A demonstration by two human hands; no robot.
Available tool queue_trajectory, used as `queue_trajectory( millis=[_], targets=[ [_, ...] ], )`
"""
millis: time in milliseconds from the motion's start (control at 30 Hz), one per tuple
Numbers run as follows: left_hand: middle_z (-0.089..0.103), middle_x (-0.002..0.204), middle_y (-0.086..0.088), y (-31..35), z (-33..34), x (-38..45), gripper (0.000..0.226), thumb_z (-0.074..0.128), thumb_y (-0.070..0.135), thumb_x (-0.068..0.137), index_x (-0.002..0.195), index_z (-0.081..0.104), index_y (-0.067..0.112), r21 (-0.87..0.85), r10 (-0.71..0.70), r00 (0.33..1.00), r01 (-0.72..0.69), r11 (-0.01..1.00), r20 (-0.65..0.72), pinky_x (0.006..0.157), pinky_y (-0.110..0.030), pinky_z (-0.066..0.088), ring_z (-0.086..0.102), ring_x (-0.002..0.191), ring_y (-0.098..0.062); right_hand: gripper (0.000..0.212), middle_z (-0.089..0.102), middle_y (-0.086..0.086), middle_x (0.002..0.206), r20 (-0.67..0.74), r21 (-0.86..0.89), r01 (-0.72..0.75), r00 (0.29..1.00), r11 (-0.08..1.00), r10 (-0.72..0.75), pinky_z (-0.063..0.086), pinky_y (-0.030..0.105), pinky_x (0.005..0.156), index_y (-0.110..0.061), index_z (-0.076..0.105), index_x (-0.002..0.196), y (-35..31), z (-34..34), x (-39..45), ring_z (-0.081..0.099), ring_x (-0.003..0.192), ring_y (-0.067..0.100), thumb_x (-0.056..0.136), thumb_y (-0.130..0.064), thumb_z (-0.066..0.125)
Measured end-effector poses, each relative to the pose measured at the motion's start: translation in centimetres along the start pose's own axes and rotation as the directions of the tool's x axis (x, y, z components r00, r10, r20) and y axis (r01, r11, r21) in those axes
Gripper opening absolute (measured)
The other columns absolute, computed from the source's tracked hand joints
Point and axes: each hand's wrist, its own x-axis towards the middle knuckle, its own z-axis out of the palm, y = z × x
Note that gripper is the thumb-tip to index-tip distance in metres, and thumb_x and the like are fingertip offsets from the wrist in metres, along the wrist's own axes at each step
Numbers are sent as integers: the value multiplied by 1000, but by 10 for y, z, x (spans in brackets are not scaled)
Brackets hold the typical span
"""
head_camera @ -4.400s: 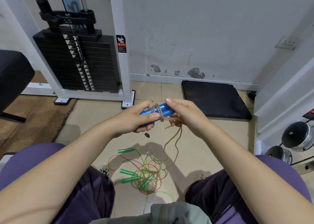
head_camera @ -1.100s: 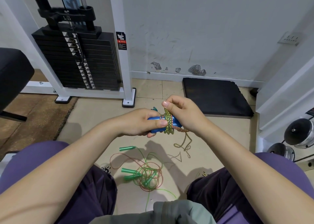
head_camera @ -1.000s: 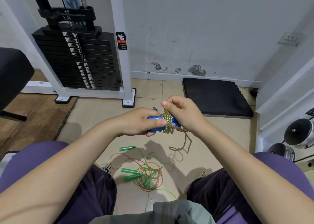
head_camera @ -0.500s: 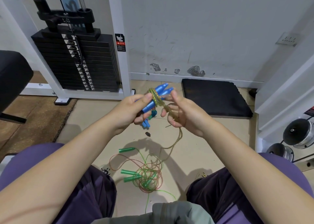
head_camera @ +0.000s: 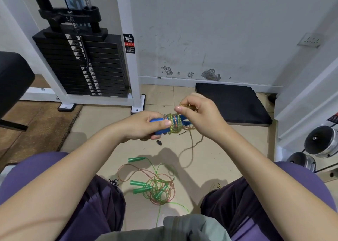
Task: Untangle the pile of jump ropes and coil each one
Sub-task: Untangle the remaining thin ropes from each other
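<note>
A: How many ropes, counted?

B: One in the hands and a tangle on the floor. The held one has smooth blue plastic handles (head_camera: 158,126) bundled together; I cannot count them under the fingers. A beaded yellow-green cord (head_camera: 174,123) is wound round them in several turns. The floor tangle of thin green and orange cords (head_camera: 158,186) shows four translucent green handles (head_camera: 136,159); how many ropes that makes I cannot tell.

A: And each grip?

B: The left hand (head_camera: 140,127) is curled round the blue bundle, thumb pressed beside the windings. The right hand (head_camera: 199,116) pinches the beaded cord between thumb and fingertips just above the wrap.

A: Which way does the bundle lie?

B: Its long axis runs left to right, nearly level, held above the beige tiled floor (head_camera: 219,149). The loose tail of cord hangs from the right hand and trails toward the tangle.

A: Room around it?

B: The tangle sits between the person's knees. Ahead, open tile reaches the white wall. A black weight stack in a white frame (head_camera: 82,65) stands front-left, a black square mat (head_camera: 232,103) front-right against the skirting, and two chrome dumbbell ends (head_camera: 320,142) at the right edge.
</note>
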Motion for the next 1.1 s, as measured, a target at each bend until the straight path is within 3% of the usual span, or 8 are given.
queue_trajectory(
  millis=[67, 167, 300, 467, 633, 767, 933, 1100],
  targets=[
    [51, 59, -3, 3, 2, -3, 33, 57, 43, 97, 88, 56, 11, -69, 50, 993, -43, 997, 108, 47, -20, 32, 49, 48, -6, 17, 52, 3, 75, 60, 80, -21, 998, 997, 16, 37, 23, 63, -10, 61, 78, -1, 0, -1, 45, 67, 8, 94, -17, 64],
    [57, 62, -2, 5, 5, -5, 34, 56, 40, 98, 90, 54, 7, -94, 103, 983, -89, 992, 153, 50, -24, 36, 42, 49, -13, 21, 46, -5, 63, 185, 266, -145, 978, 953, 97, 34, 19, 50, -13, 53, 79, 0, 3, -3, 39, 54, 4, 99, -18, 57],
    [60, 74, -13, 5, 9, -6, 33, 54, 42, 98, 86, 57, 11, -136, 94, 980, -71, 988, 173, 50, -26, 38, 44, 48, -17, 23, 46, -13, 50, 203, 267, -151, 974, 952, 98, 34, 17, 42, -14, 51, 78, 1, 7, -4, 38, 45, 3, 100, -19, 55],
    [64, 78, -10, 8, 11, -2, 43, 65, 46, 84, 106, 49, 12, -353, -30, 996, 58, 934, 85, 39, -22, 31, 50, 49, -18, 20, 48, -10, 52, 111, 332, -117, 990, 936, 85, 36, 20, 39, -4, 55, 83, 3, 10, -3, 40, 44, 6, 97, -17, 59],
    [56, 67, -3, 5, 20, 0, 53, 73, 50, 75, 109, 57, 13, -303, -74, 997, 60, 951, -33, 41, -18, 27, 39, 46, -11, 19, 51, 3, 63, 110, 387, -153, 987, 909, 120, 37, 17, 42, -9, 56, 80, 3, 17, -5, 43, 46, 5, 95, -17, 63],
    [61, 69, 1, 4, 24, 3, 58, 83, 46, 65, 113, 64, 18, -314, -46, 990, 1, 950, -137, 40, -16, 30, 39, 44, -9, 22, 52, 5, 58, 204, 509, -281, 958, 814, 203, 33, 19, 39, -9, 51, 82, 8, 22, -5, 44, 42, 12, 93, -21, 66],
    [57, 66, 2, 2, 29, 6, 40, 85, 20, 77, 110, 65, 14, -317, -63, 973, -10, 948, -221, 37, -15, 27, 39, 39, -7, 21, 60, 2, 60, 237, 513, -356, 933, 781, 270, 40, 22, 42, -12, 60, 80, 10, 24, -4, 52, 46, 13, 88, -27, 71],
    [71, 79, -12, 5, 19, 4, 26, 68, 10, 91, 116, 62, 11, -345, 16, 971, -101, 933, -239, 38, -21, 37, 54, 42, -20, 10, 61, 18, 87, 325, 622, -381, 920, 684, 217, 48, 25, 61, -3, 62, 100, 14, 12, -1, 59, 70, 24, 93, -11, 62]
  ],
)
